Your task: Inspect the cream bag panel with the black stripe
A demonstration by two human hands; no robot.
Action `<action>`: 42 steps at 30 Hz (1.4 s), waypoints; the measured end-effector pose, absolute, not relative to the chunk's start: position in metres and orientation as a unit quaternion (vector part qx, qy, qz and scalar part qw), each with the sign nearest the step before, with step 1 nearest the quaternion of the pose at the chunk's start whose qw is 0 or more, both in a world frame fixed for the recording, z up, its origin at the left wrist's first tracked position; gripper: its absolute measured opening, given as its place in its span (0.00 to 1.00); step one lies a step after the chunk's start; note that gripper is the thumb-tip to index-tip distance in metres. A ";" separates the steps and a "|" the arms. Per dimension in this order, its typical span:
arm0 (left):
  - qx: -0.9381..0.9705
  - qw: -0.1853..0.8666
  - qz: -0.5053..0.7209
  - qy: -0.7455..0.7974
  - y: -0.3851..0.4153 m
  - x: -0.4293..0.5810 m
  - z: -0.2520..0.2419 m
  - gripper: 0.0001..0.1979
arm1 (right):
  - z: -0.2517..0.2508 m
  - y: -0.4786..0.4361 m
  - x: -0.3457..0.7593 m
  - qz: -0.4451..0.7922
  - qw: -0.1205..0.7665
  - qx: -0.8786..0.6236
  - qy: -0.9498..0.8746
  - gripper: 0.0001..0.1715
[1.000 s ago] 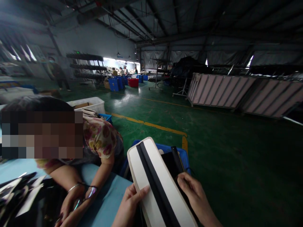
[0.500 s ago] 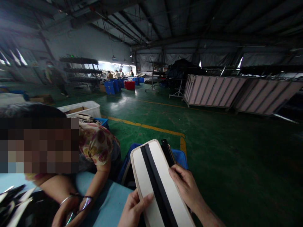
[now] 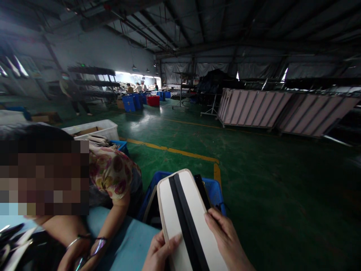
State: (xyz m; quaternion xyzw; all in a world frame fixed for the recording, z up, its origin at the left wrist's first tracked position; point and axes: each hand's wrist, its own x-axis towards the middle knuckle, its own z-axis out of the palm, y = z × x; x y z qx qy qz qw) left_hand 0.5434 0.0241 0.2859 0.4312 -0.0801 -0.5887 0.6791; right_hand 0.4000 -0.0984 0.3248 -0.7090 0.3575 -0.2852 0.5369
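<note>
A long white panel (image 3: 169, 199) with rounded top corners, a beige edge and two dark stripes down its length is held between both hands at the bottom centre. My left hand (image 3: 161, 250) grips its left edge, thumb on the white face. On the right edge, my right hand (image 3: 227, 237) has its thumb and fingers closed round the panel. Behind the panel stands a blue crate (image 3: 216, 190) with dark items in it. The panel's lower end runs out of view.
At the left a person in a flowered sleeve (image 3: 113, 169) leans over a light-blue table (image 3: 126, 241) with dark and white pieces on it. A white bin (image 3: 111, 130) stands behind. Large pink-sided carts (image 3: 254, 107) stand at the back right. Another person (image 3: 72, 92) is far left.
The panel and both hands sit slightly lower in view, and my right hand is a little lower along the edge. The distant person at the left has shifted right.
</note>
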 end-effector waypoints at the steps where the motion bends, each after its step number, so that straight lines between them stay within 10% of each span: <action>1: 0.431 0.680 -0.588 -0.079 0.024 0.543 0.286 0.20 | 0.322 -0.097 0.397 -0.287 0.536 -0.705 0.365 0.27; 42: 0.504 0.707 -0.462 -0.182 0.021 0.570 0.311 0.19 | 0.265 -0.105 0.354 -0.289 0.496 -0.650 0.497 0.37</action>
